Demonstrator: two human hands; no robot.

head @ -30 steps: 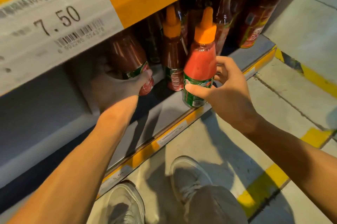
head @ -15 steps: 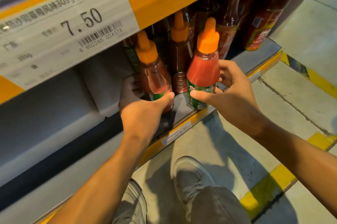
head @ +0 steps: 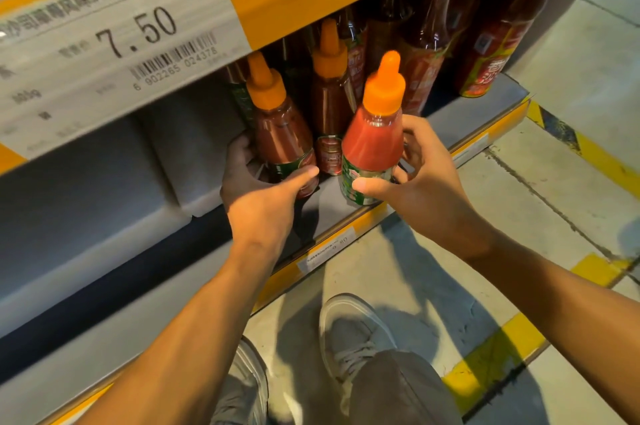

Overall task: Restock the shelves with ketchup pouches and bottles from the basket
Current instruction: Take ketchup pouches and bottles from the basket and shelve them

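Two red ketchup bottles with orange nozzle caps and green labels stand at the front of the low grey shelf [head: 460, 119]. My left hand [head: 256, 196] grips the left bottle [head: 280, 133] round its base, thumb across the front. My right hand [head: 426, 189] holds the right bottle [head: 372, 144] near the shelf's front edge, thumb on its label, fingers behind it. A third orange-capped bottle [head: 329, 88] stands just behind them. The basket is out of view.
Tall dark sauce bottles [head: 485, 54] fill the shelf's right and back. A grey divider block [head: 194, 161] sits left of my left hand. The shelf above carries a 7.50 price tag [head: 114, 43]. My shoes [head: 349, 331] stand on the concrete floor with yellow lines [head: 491, 359].
My left hand has drawn its bottle out from deep under the upper shelf toward the front, beside the right bottle. The right hand and its bottle have hardly shifted.
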